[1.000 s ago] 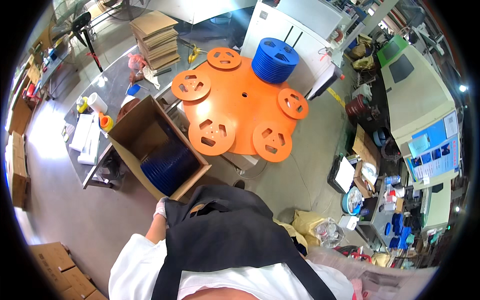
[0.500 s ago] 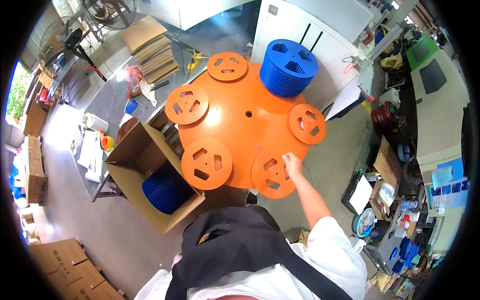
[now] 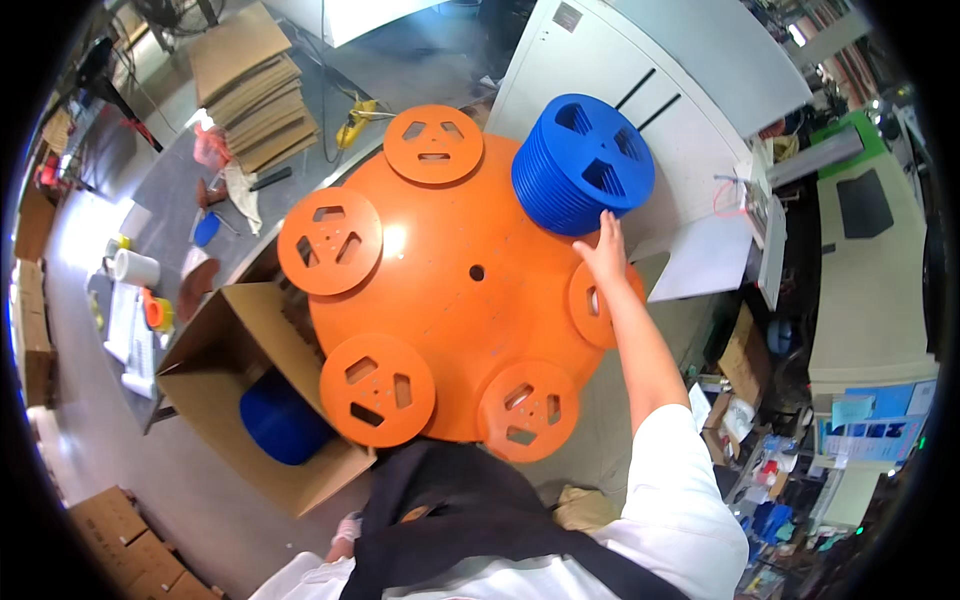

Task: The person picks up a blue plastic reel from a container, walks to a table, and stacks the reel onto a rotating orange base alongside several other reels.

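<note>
A large round orange turntable (image 3: 440, 330) is in front of me, with several orange slotted discs around its edge. My right hand (image 3: 606, 252) reaches over the right-hand orange disc (image 3: 588, 308), partly covering it. Its fingers are extended and hold nothing. The fingertips are at the lower edge of a tall stack of blue plastic reels (image 3: 560, 170) at the far right of the turntable; contact is hard to tell. Low beside my apron, a small part of my left hand (image 3: 347, 530) shows, its fingers not clear.
An open cardboard box (image 3: 215, 385) with blue reels (image 3: 283, 418) inside stands at the turntable's left. Beyond it, a grey table (image 3: 250, 205) bears a stack of cardboard sheets (image 3: 255, 90). White cabinets (image 3: 590, 60) rise behind the blue stack.
My right hand has left the near-right orange disc and moved up to the blue reel stack, its fingers opening out. My view has shifted, bringing the turntable lower and closer.
</note>
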A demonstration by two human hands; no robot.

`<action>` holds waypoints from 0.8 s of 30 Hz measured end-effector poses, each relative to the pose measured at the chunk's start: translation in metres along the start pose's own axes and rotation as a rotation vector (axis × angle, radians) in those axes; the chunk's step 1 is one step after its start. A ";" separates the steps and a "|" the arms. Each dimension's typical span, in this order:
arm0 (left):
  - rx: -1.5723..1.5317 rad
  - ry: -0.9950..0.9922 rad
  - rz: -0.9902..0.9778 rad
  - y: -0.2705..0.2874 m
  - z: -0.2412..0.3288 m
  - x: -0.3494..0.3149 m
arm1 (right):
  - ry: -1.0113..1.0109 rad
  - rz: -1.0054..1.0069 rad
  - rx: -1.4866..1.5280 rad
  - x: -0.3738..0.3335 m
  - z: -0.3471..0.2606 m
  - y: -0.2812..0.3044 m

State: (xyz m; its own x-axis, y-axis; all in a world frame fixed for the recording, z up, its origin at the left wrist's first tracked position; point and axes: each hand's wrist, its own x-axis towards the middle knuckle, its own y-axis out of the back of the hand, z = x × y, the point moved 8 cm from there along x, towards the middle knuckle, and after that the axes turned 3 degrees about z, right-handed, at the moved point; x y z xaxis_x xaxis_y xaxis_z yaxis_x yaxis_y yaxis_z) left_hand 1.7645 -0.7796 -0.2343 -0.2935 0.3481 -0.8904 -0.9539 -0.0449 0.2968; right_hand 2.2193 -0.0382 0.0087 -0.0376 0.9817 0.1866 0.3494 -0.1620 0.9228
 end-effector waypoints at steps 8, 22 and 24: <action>-0.423 0.330 0.005 0.022 -0.028 0.031 | -0.092 -0.683 -0.436 0.129 0.025 -0.074; -0.445 0.485 -0.045 0.015 0.022 -0.004 | -0.214 -0.638 -0.313 0.123 0.035 -0.147; -0.412 0.434 -0.050 0.014 0.019 0.000 | -0.170 -0.571 -0.332 0.116 0.027 -0.144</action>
State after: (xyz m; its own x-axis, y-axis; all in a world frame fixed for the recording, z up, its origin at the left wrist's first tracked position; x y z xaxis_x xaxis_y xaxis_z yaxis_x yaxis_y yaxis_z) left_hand 1.7524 -0.7626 -0.2241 -0.1634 -0.0510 -0.9852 -0.8877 -0.4281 0.1694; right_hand 2.1898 0.1018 -0.1115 0.0261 0.9202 -0.3907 0.0115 0.3905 0.9205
